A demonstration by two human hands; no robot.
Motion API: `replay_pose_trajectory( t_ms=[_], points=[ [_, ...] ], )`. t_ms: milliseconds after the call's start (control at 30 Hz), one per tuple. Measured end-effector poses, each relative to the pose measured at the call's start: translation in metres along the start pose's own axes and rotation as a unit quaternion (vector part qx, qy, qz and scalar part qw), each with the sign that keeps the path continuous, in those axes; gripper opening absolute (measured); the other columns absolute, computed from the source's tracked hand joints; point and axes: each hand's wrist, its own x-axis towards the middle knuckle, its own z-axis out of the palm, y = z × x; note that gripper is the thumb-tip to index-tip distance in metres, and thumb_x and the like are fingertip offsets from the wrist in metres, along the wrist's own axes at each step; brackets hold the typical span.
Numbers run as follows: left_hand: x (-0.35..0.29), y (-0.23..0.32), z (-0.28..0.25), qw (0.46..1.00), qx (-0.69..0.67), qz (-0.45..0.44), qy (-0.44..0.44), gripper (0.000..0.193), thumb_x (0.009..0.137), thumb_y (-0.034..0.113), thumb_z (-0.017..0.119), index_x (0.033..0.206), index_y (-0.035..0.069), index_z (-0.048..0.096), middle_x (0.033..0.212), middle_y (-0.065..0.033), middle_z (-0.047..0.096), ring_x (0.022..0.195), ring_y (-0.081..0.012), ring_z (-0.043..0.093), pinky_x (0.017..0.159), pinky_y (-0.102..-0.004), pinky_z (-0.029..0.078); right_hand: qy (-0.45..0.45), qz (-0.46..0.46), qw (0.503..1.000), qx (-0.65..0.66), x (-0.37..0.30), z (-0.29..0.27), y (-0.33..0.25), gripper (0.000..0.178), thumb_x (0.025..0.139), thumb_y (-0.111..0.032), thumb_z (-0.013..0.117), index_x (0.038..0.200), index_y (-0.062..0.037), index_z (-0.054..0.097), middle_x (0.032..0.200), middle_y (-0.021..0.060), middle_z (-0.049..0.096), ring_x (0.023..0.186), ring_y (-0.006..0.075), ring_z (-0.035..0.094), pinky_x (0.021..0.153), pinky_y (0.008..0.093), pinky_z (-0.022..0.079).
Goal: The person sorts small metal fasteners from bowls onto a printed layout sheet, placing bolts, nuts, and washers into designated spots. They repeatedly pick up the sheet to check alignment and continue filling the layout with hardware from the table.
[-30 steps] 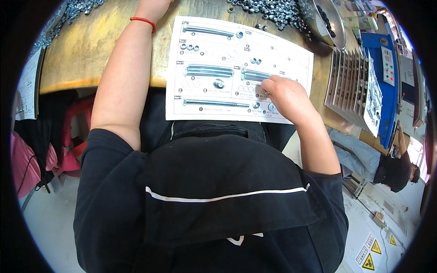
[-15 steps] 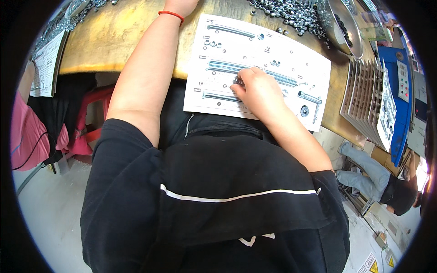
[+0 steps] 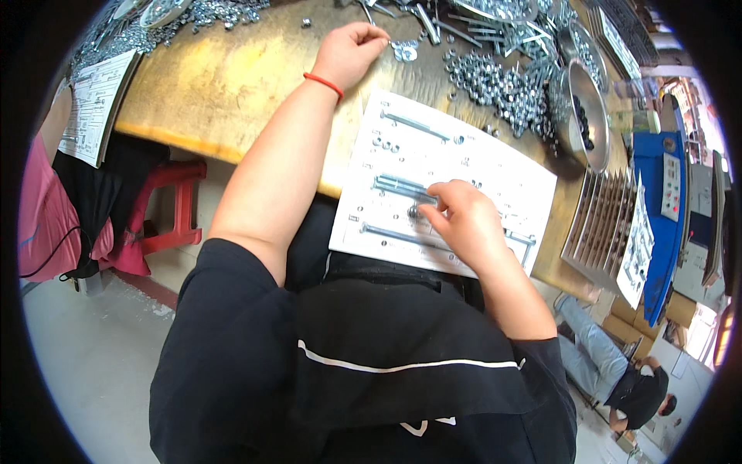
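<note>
A white printed card (image 3: 495, 166) lies at the table's front edge, with long bolts and small nuts set on its printed pictures. Over its middle is my right hand (image 3: 468, 224), thumb and forefinger curled and slightly apart. Small dark metal pieces (image 3: 414, 210) lie at the thumb tip. Just above the fingers runs a group of long bolts (image 3: 398, 185); a single long bolt (image 3: 410, 236) lies nearer me. Beyond the card's far left corner, my left hand (image 3: 352, 56) has its fingertips pressed together beside a few flat washers (image 3: 403, 51). Whatever they pinch is too small to make out.
A heap of nuts (image 3: 502, 89) and loose bolts (image 3: 471, 27) fill the far right. A metal bowl (image 3: 573, 116) holds dark parts. Filled cards stand in a stack (image 3: 599, 220) at right. On the left are another person's arm (image 3: 58, 116) and a printed sheet (image 3: 97, 108).
My view has shifted, showing more of the table's far side. My left hand is now at the washers. My right hand's thumb and forefinger have parted over the dark pieces on the card.
</note>
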Motion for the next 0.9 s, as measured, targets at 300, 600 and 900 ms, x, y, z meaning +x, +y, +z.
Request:
replay_pose_trajectory(
  t_ms=[300, 600, 900],
  points=[
    [0.007, -0.004, -0.006, 0.983, -0.174, -0.060, 0.024, 0.012, 0.087, 0.010, 0.068, 0.097, 0.004, 0.071, 0.084, 0.0015, 0.068, 0.072, -0.0042, 0.055, 0.065, -0.0206, 0.044, 0.105, -0.008, 0.993, -0.045, 0.185, -0.010, 0.036, 0.025, 0.083, -0.019, 0.067, 0.104, -0.0061, 0.069, 0.095, 0.0139, 0.066, 0.091, 0.0323, 0.064, 0.080, 0.0405, 0.051],
    [0.010, 0.000, -0.006, 0.986, -0.151, -0.060, 0.021, 0.014, 0.088, 0.011, 0.067, 0.099, 0.003, 0.069, 0.078, 0.0028, 0.063, 0.064, -0.0043, 0.051, 0.058, -0.0210, 0.042, 0.071, 0.016, 0.991, -0.114, 0.202, 0.001, 0.031, 0.021, 0.080, -0.021, 0.070, 0.088, -0.0024, 0.069, 0.092, 0.0156, 0.067, 0.086, 0.0336, 0.066, 0.076, 0.0417, 0.052],
    [0.011, 0.003, -0.005, 0.991, -0.111, -0.070, 0.012, 0.014, 0.088, 0.011, 0.066, 0.099, 0.003, 0.070, 0.080, 0.0025, 0.065, 0.069, -0.0048, 0.053, 0.063, -0.0216, 0.044, 0.097, 0.068, 0.993, -0.017, 0.230, 0.004, 0.047, 0.018, 0.081, -0.019, 0.070, 0.090, -0.0029, 0.070, 0.079, 0.0136, 0.070, 0.073, 0.0286, 0.067, 0.070, 0.0372, 0.053]
  ],
)
